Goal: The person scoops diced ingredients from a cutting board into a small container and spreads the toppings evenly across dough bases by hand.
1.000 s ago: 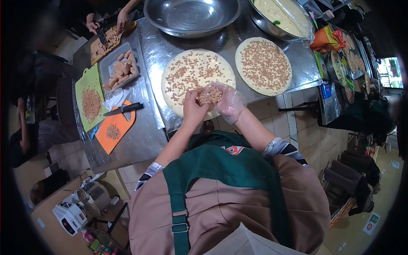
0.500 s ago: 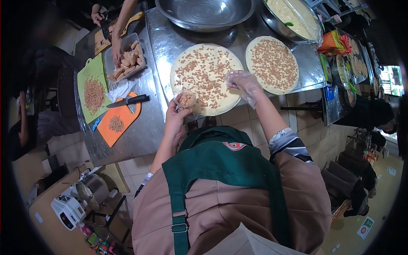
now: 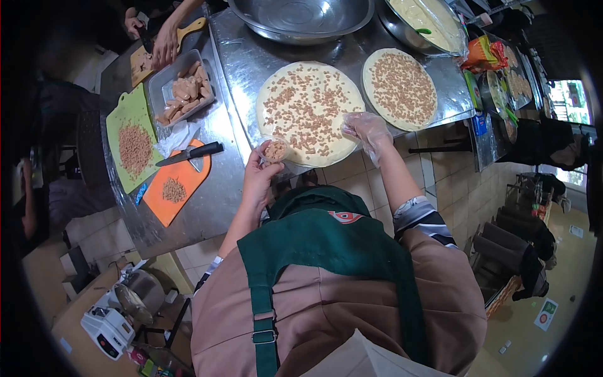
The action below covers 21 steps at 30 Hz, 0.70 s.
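Note:
A small clear cup of chopped brown pieces (image 3: 275,151) is in my left hand (image 3: 257,173), at the lower left edge of a round dough base (image 3: 308,113) scattered with such pieces. My right hand (image 3: 370,133), in a clear plastic glove, has its fingers together over that base's right edge; whether anything is between them is too small to tell. A second topped round (image 3: 399,89) lies to the right. Chopped pieces also lie on a green board (image 3: 116,122) and an orange board (image 3: 165,209), with a black-handled knife (image 3: 202,150) across the orange one.
A plastic tub (image 3: 157,91) of sausages stands behind the boards. At the back left, a co-worker's hands (image 3: 164,45) are over a wooden board (image 3: 139,68). A large steel bowl (image 3: 301,22) and a bowl of pale batter (image 3: 427,25) stand at the back.
Both hands have parted from over the dough, the left now with the cup at its lower left, the right at its right edge. The co-worker's hand reached into the tub and came back out.

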Available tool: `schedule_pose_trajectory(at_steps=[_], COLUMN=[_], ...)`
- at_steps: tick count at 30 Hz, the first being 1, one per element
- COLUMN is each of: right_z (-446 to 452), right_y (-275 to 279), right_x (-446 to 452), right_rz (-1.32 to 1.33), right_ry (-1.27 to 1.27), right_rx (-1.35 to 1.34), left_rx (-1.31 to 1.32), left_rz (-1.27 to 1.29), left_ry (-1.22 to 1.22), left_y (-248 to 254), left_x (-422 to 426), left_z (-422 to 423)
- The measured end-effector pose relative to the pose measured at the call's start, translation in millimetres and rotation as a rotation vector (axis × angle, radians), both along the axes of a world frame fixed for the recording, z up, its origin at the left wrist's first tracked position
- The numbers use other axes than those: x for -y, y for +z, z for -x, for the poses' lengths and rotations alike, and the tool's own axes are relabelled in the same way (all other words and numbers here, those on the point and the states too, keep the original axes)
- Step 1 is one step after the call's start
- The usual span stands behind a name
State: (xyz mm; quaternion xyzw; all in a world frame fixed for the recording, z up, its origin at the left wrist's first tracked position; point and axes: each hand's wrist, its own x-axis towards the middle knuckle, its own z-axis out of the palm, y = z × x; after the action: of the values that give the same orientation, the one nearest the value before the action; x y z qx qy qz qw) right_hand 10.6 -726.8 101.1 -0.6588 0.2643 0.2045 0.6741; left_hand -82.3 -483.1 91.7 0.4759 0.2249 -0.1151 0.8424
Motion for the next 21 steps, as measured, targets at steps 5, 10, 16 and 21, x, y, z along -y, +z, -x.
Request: schedule_pose_trajectory(at_steps=[5,10,16,21], right_z=[-15.7,-2.0,10.1,45.3], right_y=[-14.5,-2.1,-10.0,-24.9], right_x=[7.6,-2.2,22.6,28.9], right_rz=[1.063,0.190,-0.498,-0.692], right_ry=[0.822,0.067,-0.223,-0.215], right_rx=[0.120,0.048,0.086,0.122], left_rx=[0.002,-0.006,-0.009,0.015], left_rz=[0.000,0.016,0.010,0.012], left_ry=[-0.064,-0.068,-0.068,-0.058], left_y=[2.6,-3.5,-1.4,-4.3], left_x=[-7.4,-15.1,-20.8,-25.3], left_z=[0.5,2.1,3.5,3.3])
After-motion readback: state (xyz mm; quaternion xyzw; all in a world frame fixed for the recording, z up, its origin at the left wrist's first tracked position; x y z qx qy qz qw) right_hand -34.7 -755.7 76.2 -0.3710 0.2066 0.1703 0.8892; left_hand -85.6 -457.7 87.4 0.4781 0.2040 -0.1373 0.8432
